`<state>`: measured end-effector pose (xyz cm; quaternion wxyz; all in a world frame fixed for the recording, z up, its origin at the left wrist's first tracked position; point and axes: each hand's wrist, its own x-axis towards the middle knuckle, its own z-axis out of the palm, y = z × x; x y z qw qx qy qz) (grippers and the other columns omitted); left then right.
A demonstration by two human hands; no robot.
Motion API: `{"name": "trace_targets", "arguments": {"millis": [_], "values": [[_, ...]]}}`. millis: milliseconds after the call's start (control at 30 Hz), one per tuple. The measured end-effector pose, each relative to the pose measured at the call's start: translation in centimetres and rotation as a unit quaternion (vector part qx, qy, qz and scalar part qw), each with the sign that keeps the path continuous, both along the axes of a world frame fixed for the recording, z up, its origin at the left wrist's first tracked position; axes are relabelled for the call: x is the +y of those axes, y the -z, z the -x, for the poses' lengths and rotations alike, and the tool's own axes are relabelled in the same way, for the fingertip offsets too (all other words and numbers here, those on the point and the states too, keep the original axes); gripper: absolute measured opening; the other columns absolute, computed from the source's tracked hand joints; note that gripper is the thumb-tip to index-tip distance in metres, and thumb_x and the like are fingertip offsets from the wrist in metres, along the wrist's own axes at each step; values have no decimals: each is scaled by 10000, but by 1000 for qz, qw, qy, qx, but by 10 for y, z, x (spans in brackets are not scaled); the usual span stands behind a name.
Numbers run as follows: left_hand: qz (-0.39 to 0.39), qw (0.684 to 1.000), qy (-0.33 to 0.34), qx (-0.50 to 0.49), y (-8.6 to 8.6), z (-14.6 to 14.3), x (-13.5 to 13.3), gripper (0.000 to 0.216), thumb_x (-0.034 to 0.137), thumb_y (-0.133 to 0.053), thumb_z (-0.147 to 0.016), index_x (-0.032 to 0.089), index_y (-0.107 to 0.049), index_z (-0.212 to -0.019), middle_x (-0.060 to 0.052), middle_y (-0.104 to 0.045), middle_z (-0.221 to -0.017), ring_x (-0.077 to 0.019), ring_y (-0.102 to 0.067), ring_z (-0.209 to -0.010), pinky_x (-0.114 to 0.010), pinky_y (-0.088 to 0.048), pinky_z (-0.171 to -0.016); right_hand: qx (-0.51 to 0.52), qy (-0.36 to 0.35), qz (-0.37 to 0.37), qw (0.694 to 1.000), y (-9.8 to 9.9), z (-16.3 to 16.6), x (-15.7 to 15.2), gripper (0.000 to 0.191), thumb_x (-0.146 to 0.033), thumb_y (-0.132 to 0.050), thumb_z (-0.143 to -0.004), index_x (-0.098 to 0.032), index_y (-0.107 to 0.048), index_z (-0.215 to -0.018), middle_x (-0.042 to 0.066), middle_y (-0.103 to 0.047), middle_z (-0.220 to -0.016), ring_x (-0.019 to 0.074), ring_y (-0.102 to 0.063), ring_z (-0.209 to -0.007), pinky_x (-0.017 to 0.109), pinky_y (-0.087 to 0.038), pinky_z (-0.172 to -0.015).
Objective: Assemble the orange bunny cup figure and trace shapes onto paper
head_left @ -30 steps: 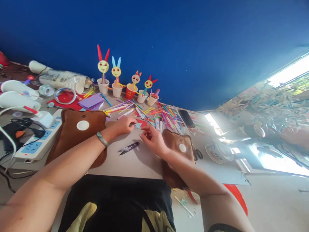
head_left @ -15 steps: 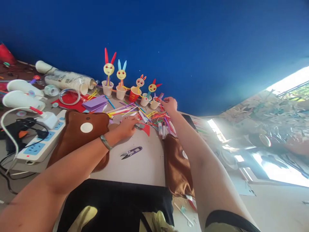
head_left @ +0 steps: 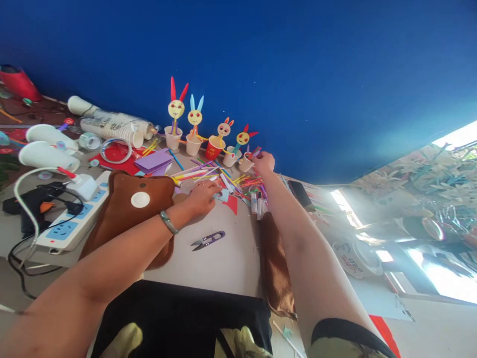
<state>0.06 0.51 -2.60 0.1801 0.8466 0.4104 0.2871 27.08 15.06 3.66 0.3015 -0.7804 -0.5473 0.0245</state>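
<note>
My right hand (head_left: 265,163) is beside the fifth small paper cup (head_left: 246,163) at the row's right end. Its fingers are pinched at red and purple pieces by that cup; what they grip is partly hidden. On the table, my left hand (head_left: 203,199) lies with its fingers loosely bent and apart. By its fingertips are a light blue paper scrap (head_left: 224,195) and a red paper scrap (head_left: 231,204). Rabbit-faced figures with long ears stand in the other cups, among them a red cup (head_left: 215,147). Thread snips (head_left: 208,240) lie nearer me.
Coloured sticks (head_left: 201,171) litter the table before the cups. At left are a brown plush pouch (head_left: 122,219), a power strip (head_left: 70,226), stacked paper cups (head_left: 112,129) and purple paper (head_left: 153,161). A brown cloth piece (head_left: 278,268) lies beneath my right forearm. A blue wall (head_left: 238,64) rises behind.
The view has shifted, so the table's contents sit slightly further right. A light blue scrap now shows by my left fingertips. My right hand stays by the fifth cup.
</note>
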Motion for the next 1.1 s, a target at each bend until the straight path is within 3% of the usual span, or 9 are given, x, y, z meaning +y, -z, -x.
{"name": "trace_targets", "arguments": {"millis": [200,467,833,1100], "values": [[14,1000,3,-10,-8,2,-6,448,115,-545,-799,182,-691,-1218,-133,-646,-1248,-279,-570,-1211,-465,-464,-1090,48,-65,-72,994,-10,-17,-2,211,-301,-685,-731,-201,-524,-639,-36,-536,-610,121,-433,-616,288,-375,-616],[-2,1000,10,8,-4,1,-3,418,107,-555,-789,192,-698,-1173,-131,-657,-1234,-286,-565,-1222,-454,-461,-1079,116,-100,-115,982,-24,-27,1,94,-245,-634,-764,-162,-589,-762,-35,-570,-676,105,-450,-623,285,-373,-628],[20,1000,-6,15,-12,3,-8,408,99,-551,-799,194,-700,-1166,-118,-651,-1262,-281,-579,-1212,-454,-464,-1079,64,-69,-140,986,-11,-30,26,117,-282,-606,-838,-191,-533,-841,24,-601,-794,163,-544,-715,353,-460,-746],[13,1000,-2,9,-5,0,-3,402,88,-563,-776,212,-713,-1128,-116,-651,-1228,-286,-584,-1195,-463,-461,-1077,26,-64,-182,981,-5,-39,35,271,-475,-569,-898,-207,-524,-896,69,-599,-827,208,-566,-762,388,-476,-738]]}}
